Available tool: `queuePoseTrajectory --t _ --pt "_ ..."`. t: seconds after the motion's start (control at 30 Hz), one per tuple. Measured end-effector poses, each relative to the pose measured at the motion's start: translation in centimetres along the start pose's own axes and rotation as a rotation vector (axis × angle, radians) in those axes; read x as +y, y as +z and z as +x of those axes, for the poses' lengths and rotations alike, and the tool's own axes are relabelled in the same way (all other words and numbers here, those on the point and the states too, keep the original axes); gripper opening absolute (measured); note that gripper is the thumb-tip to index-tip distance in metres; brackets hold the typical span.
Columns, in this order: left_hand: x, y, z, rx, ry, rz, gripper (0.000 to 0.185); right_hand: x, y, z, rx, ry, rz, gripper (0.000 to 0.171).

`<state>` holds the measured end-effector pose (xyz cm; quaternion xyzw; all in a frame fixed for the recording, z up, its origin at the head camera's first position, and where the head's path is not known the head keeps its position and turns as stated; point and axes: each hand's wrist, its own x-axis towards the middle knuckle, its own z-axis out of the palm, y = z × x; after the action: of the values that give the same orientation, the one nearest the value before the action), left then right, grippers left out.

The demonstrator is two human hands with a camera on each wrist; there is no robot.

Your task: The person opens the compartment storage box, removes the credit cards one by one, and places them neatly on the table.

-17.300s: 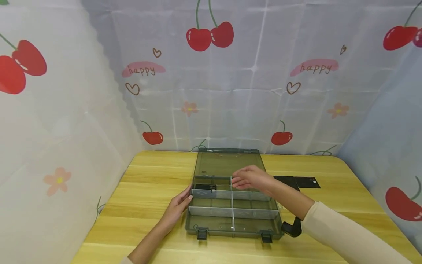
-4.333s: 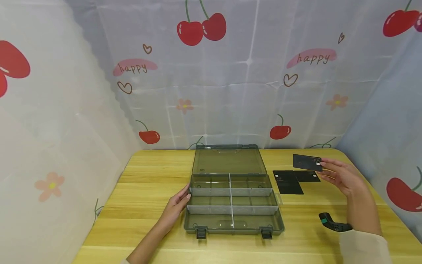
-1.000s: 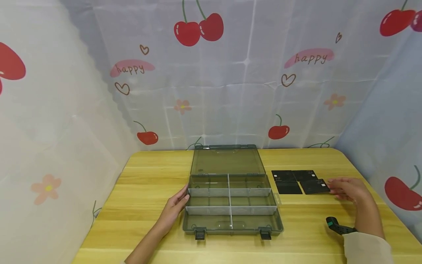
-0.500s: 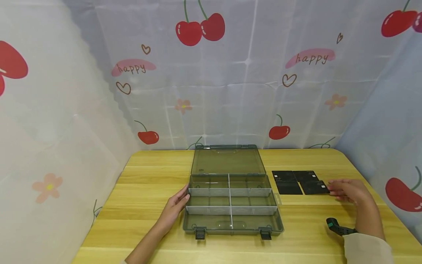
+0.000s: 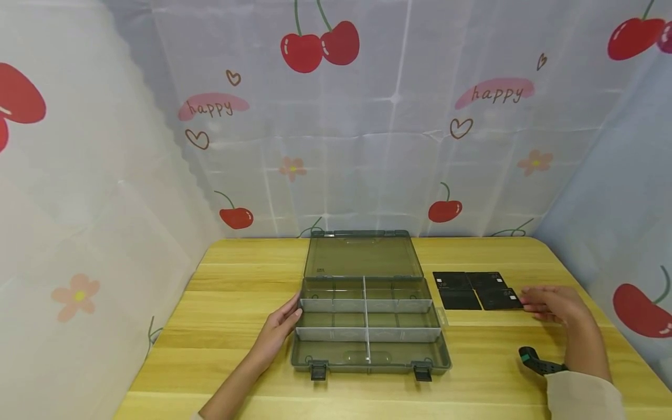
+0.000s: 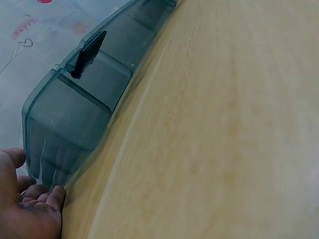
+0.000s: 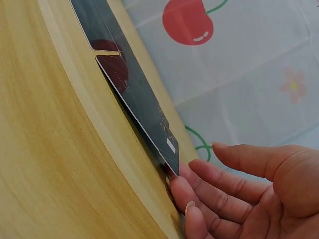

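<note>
Loose and nearly straight, the fingers of the right hand (image 5: 551, 304) grip nothing; their tips touch the near right corner of a black card (image 5: 501, 298) that lies flat on the table (image 5: 236, 326). The right wrist view shows the fingertips (image 7: 182, 189) against that corner, with the thumb lifted clear above the card (image 7: 139, 99). This card lies at the near right of a cluster of black cards (image 5: 462, 289) flat on the table, just right of the box (image 5: 367, 326) and well apart from the left hand.

On the other side the left hand (image 5: 278, 329) rests with relaxed fingers against the left wall of the box, holding nothing; in the left wrist view its fingertips (image 6: 37, 191) meet a corner of the smoky clear box (image 6: 75, 114). The box stands open on the table, its lid (image 5: 364, 255) laid back flat away from the person, and white dividers (image 5: 366, 318) split the tray into compartments. Two latches (image 5: 318, 370) sit along its near edge. A cherry-print cloth (image 5: 367, 116) hangs behind and at both sides of the table.
</note>
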<state>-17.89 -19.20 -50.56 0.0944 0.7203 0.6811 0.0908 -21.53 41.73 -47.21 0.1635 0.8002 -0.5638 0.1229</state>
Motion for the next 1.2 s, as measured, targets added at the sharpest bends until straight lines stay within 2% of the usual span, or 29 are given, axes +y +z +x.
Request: queuePoseTrajectory --t 0.2,0.4,0.63,0.87,1.2 --pt "-0.1 -0.2 0.1 -0.027 -0.02 0.014 0.055 0.1 0.0 0.0 -0.004 -0.001 -0.018 0.053" --pt "-0.2 -0.2 0.4 -0.034 0.008 0.019 0.054 0.0 0.0 0.0 -0.006 -0.012 -0.016 0.053" --pt "-2.8 -0.4 1.1 0.015 0.008 0.005 0.053 0.3 0.0 -0.1 -0.018 -0.008 0.002 0.047" --pt "-2.9 -0.5 1.1 0.017 0.003 0.016 0.052 0.3 0.0 0.0 -0.025 -0.007 0.027 0.041" --pt "-2.7 -0.6 1.0 0.018 0.011 0.01 0.052 -0.3 0.1 -0.1 -0.007 -0.006 -0.009 0.047"
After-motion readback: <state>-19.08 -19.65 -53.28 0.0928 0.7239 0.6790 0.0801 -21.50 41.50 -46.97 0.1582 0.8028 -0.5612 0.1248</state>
